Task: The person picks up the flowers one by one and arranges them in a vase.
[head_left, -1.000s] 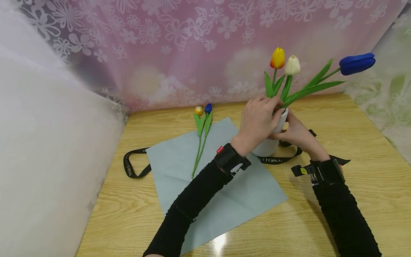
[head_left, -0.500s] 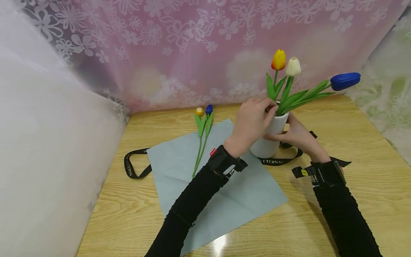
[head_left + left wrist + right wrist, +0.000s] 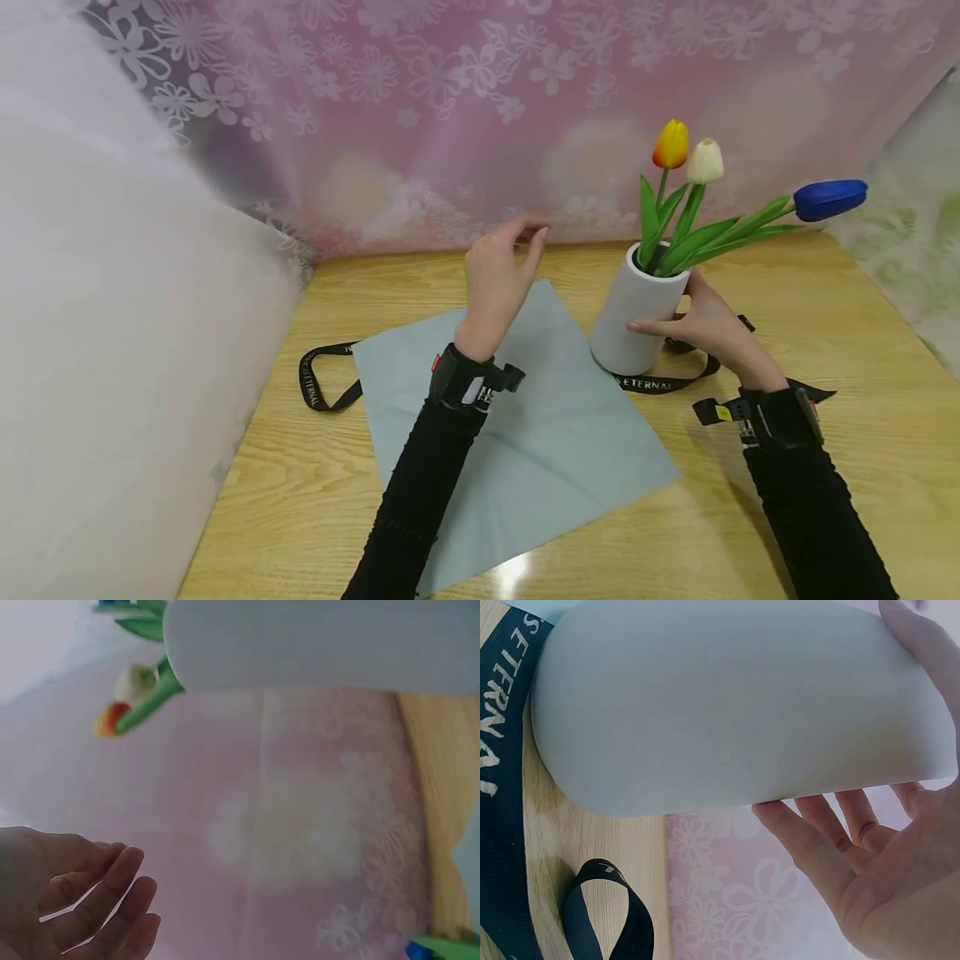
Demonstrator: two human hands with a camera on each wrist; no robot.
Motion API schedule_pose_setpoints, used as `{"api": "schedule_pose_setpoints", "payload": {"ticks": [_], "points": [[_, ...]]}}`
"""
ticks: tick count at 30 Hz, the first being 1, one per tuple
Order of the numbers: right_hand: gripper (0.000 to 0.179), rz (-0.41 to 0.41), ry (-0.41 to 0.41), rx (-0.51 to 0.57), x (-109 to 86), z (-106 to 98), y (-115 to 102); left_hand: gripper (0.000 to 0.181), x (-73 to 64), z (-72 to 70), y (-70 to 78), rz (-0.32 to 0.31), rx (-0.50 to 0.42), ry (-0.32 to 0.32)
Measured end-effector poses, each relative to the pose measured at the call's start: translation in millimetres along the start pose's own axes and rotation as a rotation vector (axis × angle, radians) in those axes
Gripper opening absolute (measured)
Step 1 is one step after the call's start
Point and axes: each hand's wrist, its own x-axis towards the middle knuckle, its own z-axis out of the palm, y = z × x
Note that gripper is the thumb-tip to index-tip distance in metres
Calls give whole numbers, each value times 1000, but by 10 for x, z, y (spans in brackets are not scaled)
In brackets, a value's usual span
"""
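Note:
A white vase [image 3: 633, 321] stands on the table, leaning slightly right in the head view. Yellow-red [image 3: 671, 144], white [image 3: 705, 162] and blue tulips [image 3: 830, 200] rise from its mouth, the blue one slanting far to the right. My right hand [image 3: 716, 329] grips the vase from its right side, thumb across the front and fingers behind, as the right wrist view shows. My left hand [image 3: 498, 279] is in the air left of the vase, fingers loosely bent around nothing. It mostly hides the small tulips behind it; their green and blue [image 3: 446, 947] peek into the left wrist view's corner.
A light blue-grey sheet [image 3: 540, 433] of paper lies across the middle of the wooden table [image 3: 277, 467]. A black lettered ribbon [image 3: 652, 383] runs under the sheet and vase, looping out on both sides. A pink flowered curtain [image 3: 450, 125] hangs behind.
My left hand has left the blue tulip at the vase's mouth and moved left over the sheet. The blue tulip has sunk lower in the vase. My right hand stays on the vase.

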Motion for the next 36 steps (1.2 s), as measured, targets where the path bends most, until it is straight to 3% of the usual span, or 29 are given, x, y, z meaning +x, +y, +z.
{"api": "schedule_pose_setpoints", "payload": {"ticks": [8,16,26,36], "points": [[112,-11,7,4,-27,9,22,15,-163,-62,-391,-149,-37,58],[110,-21,16,3,-28,17,5,11,-194,0,-643,-183,23,53],[109,-28,19,-21,-17,17,-1,16,-285,137,-876,-319,159,-87],[109,-50,17,-18,-29,20,-23,15,-401,270,-986,-391,280,-264]]}}
